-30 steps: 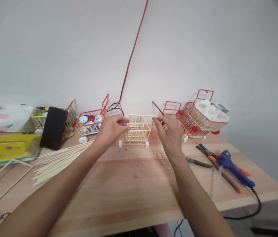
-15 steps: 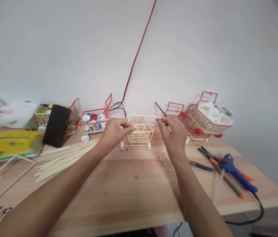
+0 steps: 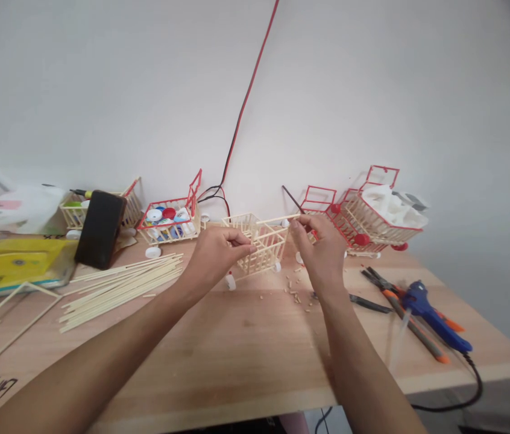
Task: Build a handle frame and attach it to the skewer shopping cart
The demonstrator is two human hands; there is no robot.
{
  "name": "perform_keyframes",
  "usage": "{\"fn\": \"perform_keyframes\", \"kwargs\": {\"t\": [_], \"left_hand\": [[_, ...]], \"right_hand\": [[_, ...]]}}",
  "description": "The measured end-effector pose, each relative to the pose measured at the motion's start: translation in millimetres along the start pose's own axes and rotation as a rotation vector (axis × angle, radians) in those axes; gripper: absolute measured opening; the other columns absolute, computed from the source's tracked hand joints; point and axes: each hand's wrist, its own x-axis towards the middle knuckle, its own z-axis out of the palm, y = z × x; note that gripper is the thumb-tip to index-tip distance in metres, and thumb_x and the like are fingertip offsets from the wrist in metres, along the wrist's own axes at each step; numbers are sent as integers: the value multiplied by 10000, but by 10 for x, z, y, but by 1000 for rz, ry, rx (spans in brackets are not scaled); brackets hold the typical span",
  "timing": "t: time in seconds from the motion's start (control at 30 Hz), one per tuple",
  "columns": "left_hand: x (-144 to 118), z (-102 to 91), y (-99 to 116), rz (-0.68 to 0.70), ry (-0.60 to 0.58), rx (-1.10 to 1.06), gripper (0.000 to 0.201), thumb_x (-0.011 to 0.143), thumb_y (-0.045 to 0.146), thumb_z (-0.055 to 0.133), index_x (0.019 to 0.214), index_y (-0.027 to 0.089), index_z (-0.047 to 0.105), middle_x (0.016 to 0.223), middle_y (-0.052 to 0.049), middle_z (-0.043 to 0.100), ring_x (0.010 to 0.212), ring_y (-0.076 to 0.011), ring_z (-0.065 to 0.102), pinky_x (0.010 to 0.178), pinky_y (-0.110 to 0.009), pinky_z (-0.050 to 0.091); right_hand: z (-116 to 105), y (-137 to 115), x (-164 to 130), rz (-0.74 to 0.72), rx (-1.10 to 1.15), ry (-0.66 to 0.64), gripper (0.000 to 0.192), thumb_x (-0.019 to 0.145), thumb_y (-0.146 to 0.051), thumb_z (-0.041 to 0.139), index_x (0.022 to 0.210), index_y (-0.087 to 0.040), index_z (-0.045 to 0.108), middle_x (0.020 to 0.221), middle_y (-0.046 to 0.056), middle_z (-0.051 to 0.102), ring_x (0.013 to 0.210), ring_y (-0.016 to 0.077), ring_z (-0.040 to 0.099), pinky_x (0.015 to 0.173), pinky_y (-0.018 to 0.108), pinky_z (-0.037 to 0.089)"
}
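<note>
A small cart (image 3: 263, 260) built of pale wooden sticks, with white wheels, stands turned at an angle on the table in front of me. My left hand (image 3: 219, 256) is closed on its near left upper edge, thumb and fingers pinched together. Over the cart's top runs a thin wooden stick (image 3: 278, 219). My right hand (image 3: 321, 244) pinches this stick's right end, beside the cart's right corner. Whether the stick's left end touches the frame I cannot tell. Part of the cart's left side is hidden behind my left fingers.
Loose wooden sticks (image 3: 119, 295) lie at left, near a black phone (image 3: 101, 229) and a yellow package (image 3: 15, 262). Red-trimmed carts (image 3: 169, 226) line the wall. Pliers (image 3: 413, 322) and a blue glue gun (image 3: 436, 316) lie at right, with small wood bits (image 3: 295, 292) nearer the middle.
The cart has turned, its near left wheel swinging toward me. My left hand has moved slightly right and down with its edge. My right hand stays almost in place at the stick's end.
</note>
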Motion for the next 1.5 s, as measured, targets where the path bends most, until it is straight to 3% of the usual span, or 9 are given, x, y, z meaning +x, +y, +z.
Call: {"fn": "perform_keyframes", "kwargs": {"t": [0.13, 0.27, 0.43, 0.73, 1.17, 1.5], "left_hand": [[-34, 27, 90, -24, -33, 42, 77, 692, 242, 736, 637, 188, 733, 526, 38, 648, 484, -97, 524, 504, -225, 381], [-15, -75, 141, 18, -90, 112, 33, 687, 205, 744, 654, 203, 744, 554, 28, 679, 488, -107, 538, 510, -234, 391], [24, -232, 187, 109, 30, 75, 142, 714, 234, 735, 851, 198, 750, 821, -19, 750, 653, -129, 612, 598, -239, 451], [-34, -78, 302, 225, 89, 95, 58, 764, 183, 676, 721, 189, 714, 747, 5, 725, 653, -122, 596, 681, -256, 457], [-41, -72, 286, 196, 88, 61, 85, 753, 174, 669, 679, 198, 705, 704, 13, 708, 609, -118, 576, 622, -253, 431], [-63, -46, 260, 333, 97, 141, 118, 793, 179, 656, 677, 197, 669, 753, -8, 711, 765, -161, 617, 724, -300, 439]], "right_hand": [[-10, 6, -1, 5, 17, 6, 112, 868, -251, 577, 835, -190, 665, 790, 24, 651, 723, 157, 569, 723, 295, 436], [-7, 9, -5, 22, 24, 12, 117, 869, -264, 575, 833, -199, 666, 796, 21, 657, 719, 157, 571, 727, 297, 441], [-6, 15, -8, 6, 28, 12, 119, 872, -264, 571, 833, -198, 662, 793, 23, 658, 715, 159, 569, 726, 300, 439], [-19, 11, -3, 6, 24, -2, 130, 875, -261, 563, 833, -199, 669, 800, 28, 664, 740, 167, 578, 729, 303, 438], [-26, -20, -5, 30, 50, -18, 135, 880, -260, 554, 845, -208, 674, 822, 29, 669, 772, 170, 587, 739, 301, 447], [-22, 6, -11, 38, 58, -22, 132, 877, -253, 557, 843, -209, 677, 824, 25, 674, 759, 167, 588, 732, 299, 447]]}}
